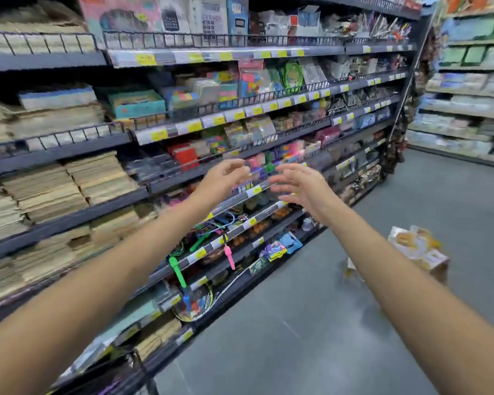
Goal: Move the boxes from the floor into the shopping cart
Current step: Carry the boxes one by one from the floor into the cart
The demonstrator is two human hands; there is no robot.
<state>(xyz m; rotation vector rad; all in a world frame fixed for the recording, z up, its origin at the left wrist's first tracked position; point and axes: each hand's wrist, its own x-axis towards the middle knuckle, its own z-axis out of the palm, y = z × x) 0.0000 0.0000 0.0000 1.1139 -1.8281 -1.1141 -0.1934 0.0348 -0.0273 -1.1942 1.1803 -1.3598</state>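
Head view: found left hand [226,173] and right hand [300,186] raised side by side before the shelving [69,153], near each other but apart. Noted left fingers loosely curled, right fingers spread. Recorded both as released, grasping nothing.

Located boxes [419,252] on the grey floor [283,337] at lower right, near the foot of the shelving, partly hidden behind the right forearm. Could not count them owing to blur. Saw no shopping cart anywhere in frame.

Judged the step in hand as a reach toward the boxes, with contact not yet made. Recommended turning right and stooping, setting both palms on opposite sides of the nearest box, squeezing evenly and lifting level. Advised confirming the cart's position before lifting, so as to avoid carrying blind.

Logged hanging goods on the lower shelf fronts, among them a pink handle [229,256] and a green handle [177,270], projecting toward the aisle. Judged these a snag risk for the left arm on the way down. Noted a second shelving run [468,104] well beyond the boxes and rated it no obstruction.
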